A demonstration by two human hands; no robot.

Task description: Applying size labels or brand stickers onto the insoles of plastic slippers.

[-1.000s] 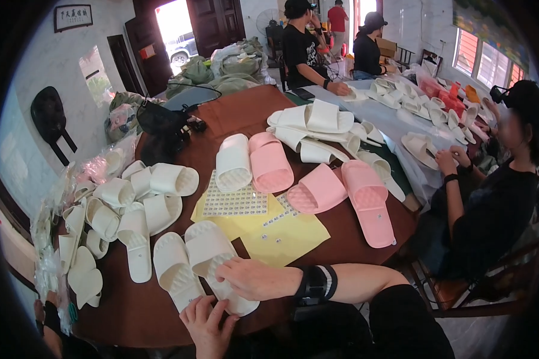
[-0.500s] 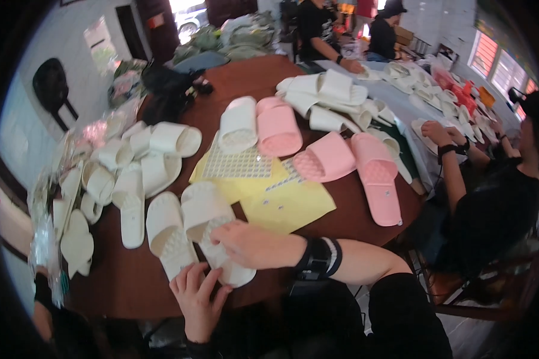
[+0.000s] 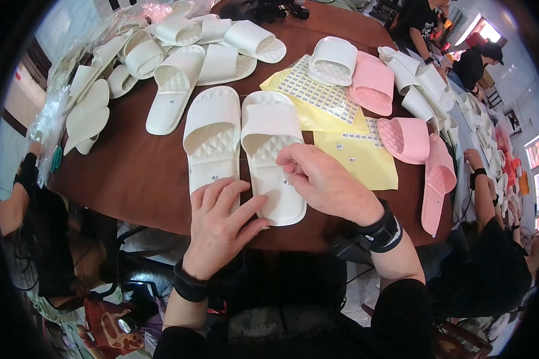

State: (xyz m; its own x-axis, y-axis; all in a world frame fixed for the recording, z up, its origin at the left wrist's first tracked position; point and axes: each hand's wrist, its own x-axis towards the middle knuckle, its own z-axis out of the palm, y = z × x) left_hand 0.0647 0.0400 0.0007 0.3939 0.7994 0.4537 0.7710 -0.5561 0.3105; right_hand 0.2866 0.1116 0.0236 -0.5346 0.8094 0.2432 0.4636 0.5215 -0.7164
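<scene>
A pair of white slide slippers lies side by side at the table's near edge, toes away from me: the left slipper [image 3: 212, 131] and the right slipper [image 3: 272, 128]. Each has a small printed mark on its footbed. My left hand [image 3: 218, 221] rests with fingers spread over the left slipper's heel, its thumb and index finger reaching the right slipper's heel. Over the right slipper's footbed, my right hand [image 3: 332, 179] has its fingers curled and pinched beside the mark; anything between them is hidden. Yellow sticker sheets [image 3: 371, 167] with small printed labels lie just beyond that hand.
Pink slippers [image 3: 440, 173] lie at right, and a white slipper [image 3: 332, 63] stands on the sheets. Several white slippers [image 3: 176, 90] are heaped at left beside clear plastic wrapping [image 3: 51, 143]. Green-handled scissors [image 3: 56, 158] lie at the left edge. Co-workers' arms [image 3: 485, 191] reach in from both sides.
The view has tipped down and turned, so the slippers appear nearer the middle. My right fingers have moved from the right slipper's strap edge to its footbed mark. My left hand stays at the heels.
</scene>
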